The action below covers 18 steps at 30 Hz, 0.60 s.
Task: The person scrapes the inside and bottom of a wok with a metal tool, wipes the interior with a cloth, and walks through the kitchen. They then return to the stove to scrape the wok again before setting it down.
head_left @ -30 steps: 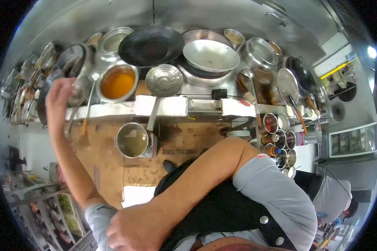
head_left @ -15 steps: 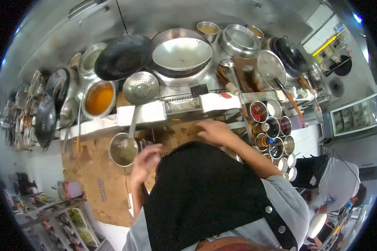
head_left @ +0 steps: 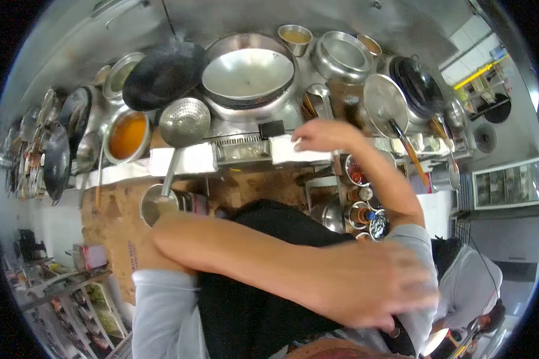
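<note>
My left forearm crosses in front of my black apron (head_left: 239, 299). At its end my left hand (head_left: 365, 284) is blurred, fingers stretched out over the grey right sleeve, nothing seen in it. My right hand (head_left: 322, 135) hovers by the counter edge, fingers loosely bent and empty, overlapping a folded white cloth (head_left: 287, 151). Just behind it lies a metal ladle (head_left: 319, 91). A large pale wok (head_left: 248, 75) sits on the burner beyond. To the left, a perforated strainer (head_left: 184, 122) rests with its handle reaching over a metal pot (head_left: 157, 202).
A black wok (head_left: 164, 75) and a bowl of orange liquid (head_left: 127, 136) stand left along the counter. At right are a mesh strainer (head_left: 386, 105), several seasoning containers and a bottle (head_left: 360, 215). Another person (head_left: 470, 281) bends at the lower right. Cardboard (head_left: 114, 215) covers the floor.
My left hand has swung from the left side across my body to the right sleeve. My right hand has moved forward and right to the cloth. The view has shifted slightly.
</note>
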Tool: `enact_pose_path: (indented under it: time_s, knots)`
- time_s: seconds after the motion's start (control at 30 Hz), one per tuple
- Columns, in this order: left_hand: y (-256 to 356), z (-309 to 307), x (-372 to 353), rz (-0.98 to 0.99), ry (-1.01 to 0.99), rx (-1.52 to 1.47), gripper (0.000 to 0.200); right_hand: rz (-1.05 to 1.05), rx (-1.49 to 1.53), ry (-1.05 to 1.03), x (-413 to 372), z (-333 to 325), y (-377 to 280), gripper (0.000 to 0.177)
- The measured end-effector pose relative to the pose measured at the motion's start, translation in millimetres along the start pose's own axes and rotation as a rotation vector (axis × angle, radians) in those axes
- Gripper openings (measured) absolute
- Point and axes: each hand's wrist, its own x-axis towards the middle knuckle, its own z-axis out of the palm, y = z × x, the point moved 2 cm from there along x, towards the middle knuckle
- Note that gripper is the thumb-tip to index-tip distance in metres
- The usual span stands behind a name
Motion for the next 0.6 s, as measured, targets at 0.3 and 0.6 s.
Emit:
enact_pose_path:
  time_s: [0.3,0.6]
  knots:
    - [7.1,38.7,-26.2,0.138,-0.008,-0.493,0.022,-0.108,0.552,0.459,-24.6,-126.9,-22.0,0.038]
    - [-23.6,-256.1,-178.6,0.157,0.003,0.411,0.024,0.073,0.772,0.267,30.8,127.1,-0.6,0.043]
